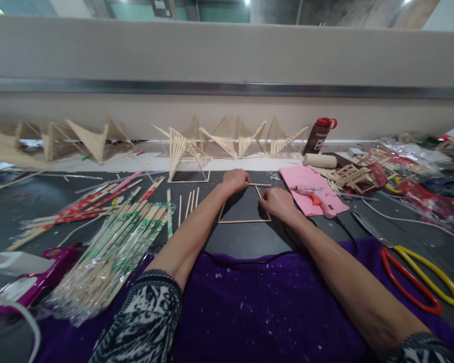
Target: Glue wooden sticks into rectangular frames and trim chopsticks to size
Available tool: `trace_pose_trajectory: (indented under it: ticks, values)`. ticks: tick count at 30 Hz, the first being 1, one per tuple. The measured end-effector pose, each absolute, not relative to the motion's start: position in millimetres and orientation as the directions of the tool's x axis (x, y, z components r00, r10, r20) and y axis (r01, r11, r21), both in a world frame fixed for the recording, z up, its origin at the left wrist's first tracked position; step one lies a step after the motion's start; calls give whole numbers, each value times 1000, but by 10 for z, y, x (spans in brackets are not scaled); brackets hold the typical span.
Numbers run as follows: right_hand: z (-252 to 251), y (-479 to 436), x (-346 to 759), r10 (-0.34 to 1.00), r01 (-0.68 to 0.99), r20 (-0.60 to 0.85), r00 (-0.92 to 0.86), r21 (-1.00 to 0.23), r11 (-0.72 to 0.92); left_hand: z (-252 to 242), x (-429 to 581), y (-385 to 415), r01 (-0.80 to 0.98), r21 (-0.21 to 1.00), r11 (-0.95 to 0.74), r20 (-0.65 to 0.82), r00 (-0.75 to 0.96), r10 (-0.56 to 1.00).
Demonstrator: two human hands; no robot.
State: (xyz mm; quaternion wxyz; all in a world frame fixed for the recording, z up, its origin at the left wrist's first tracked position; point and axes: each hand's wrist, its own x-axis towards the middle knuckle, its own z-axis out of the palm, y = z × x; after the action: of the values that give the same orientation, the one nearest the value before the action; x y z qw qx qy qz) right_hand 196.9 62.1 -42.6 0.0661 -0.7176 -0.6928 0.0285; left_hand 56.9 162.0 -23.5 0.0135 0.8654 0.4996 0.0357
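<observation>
A square frame of thin wooden sticks (244, 221) lies flat on the dark table in front of me. My left hand (235, 181) is closed at the frame's far side, pinching a wooden stick (263, 185) that juts out to the right. On the right side of the frame, my right hand (278, 202) has its fingers curled over the side stick; its fingertips are partly hidden. A pink hot glue gun (318, 197) rests on a pink cloth (295, 177) just right of that hand. Several loose sticks (191, 202) lie beyond my left forearm.
Several stick models (249, 141) line the wall. Plastic-wrapped chopsticks (117, 252) and a magenta tool (41, 277) lie left. Scissors (419, 272) are at the right, near a purple cloth (242, 307). A red-capped bottle (318, 138) stands at the back; cables cross the table.
</observation>
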Motion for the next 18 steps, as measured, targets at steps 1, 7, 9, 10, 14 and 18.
trace_pose_trajectory:
  ticks: [1,7,9,10,14,18]
  values:
    - [-418,624,1962,998,991,42,42,-129,-36,-237,547,1623,862,57,-504,58,502,863]
    - [-390,628,2035,997,979,30,70,-192,-63,-218,444,1649,861,64,-505,79,500,862]
    - [-400,620,2069,995,970,51,81,-232,-67,-191,427,1643,860,65,-506,88,501,861]
    - [-409,614,2080,995,964,59,81,-258,-63,-175,421,1633,860,67,-506,92,500,861]
    - [-454,571,2095,995,921,65,74,-388,-43,-123,412,1558,851,72,-521,99,513,853]
    - [-476,523,2100,998,869,16,68,-492,-52,-108,394,1476,849,62,-525,90,519,850]
